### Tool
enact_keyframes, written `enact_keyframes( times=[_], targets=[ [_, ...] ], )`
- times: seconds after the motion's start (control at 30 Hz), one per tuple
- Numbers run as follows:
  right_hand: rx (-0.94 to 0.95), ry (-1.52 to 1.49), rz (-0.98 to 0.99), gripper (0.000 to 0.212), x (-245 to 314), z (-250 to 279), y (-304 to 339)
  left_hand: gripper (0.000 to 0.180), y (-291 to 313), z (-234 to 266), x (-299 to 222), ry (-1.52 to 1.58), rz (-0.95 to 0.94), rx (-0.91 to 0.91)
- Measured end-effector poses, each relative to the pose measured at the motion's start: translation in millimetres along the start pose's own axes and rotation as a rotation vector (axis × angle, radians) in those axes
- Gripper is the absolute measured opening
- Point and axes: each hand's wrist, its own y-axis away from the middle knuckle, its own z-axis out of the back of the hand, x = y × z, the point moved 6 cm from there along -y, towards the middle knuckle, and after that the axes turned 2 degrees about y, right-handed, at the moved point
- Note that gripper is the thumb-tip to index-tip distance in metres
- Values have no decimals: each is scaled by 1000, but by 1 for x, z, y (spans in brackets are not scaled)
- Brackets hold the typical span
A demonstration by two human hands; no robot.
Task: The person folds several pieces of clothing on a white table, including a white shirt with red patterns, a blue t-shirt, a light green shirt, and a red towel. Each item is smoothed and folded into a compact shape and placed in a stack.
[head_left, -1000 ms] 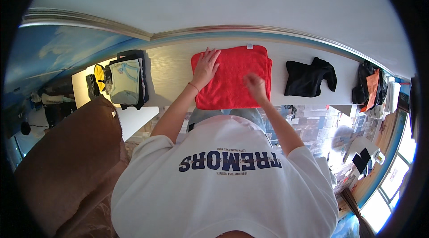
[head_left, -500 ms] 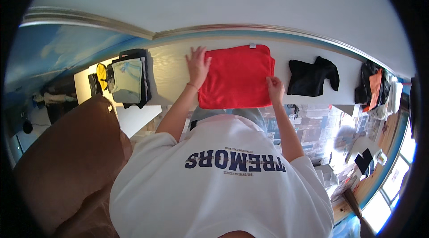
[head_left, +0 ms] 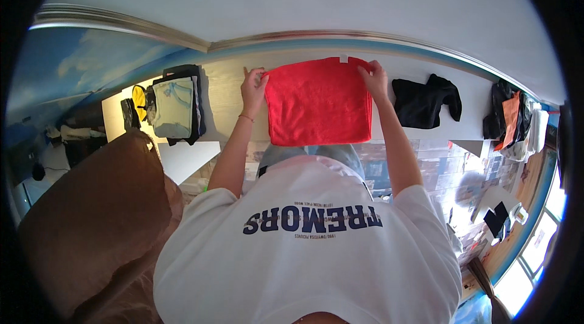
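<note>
A red folded cloth (head_left: 319,105) with a small white tag on its far edge lies on the long white table in front of me. My left hand (head_left: 253,89) is closed at its far left corner, thumb and fingers pinching the edge. At the far right corner, my right hand (head_left: 376,79) pinches the fabric too. To the right of the cloth, a black garment (head_left: 426,102) lies with one sleeve bent out.
On the left stands a stack of folded clothes (head_left: 173,108), a yellow item (head_left: 139,103) beside it. Black and orange pieces (head_left: 510,118) are heaped at the table's right end. A wall borders the far side; a brown covered shape (head_left: 91,220) stands at lower left.
My right hand has gone from the cloth's right side up to its far right corner. My left hand, spread flat before, now pinches the far left corner. The cloth looks straighter.
</note>
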Motion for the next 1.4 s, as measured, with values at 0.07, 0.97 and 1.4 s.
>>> enact_keyframes(
  times=[0.07,0.97,1.4],
  targets=[
    [294,-571,-25,26,16,12,34,13,19,9,-9,258,171,95],
    [-40,-222,-310,26,-72,-11,26,30,17,-7,2,-581,262,62],
    [376,-1256,-468,14,-41,4,42,24,14,1,-16,153,489,272]
  ],
)
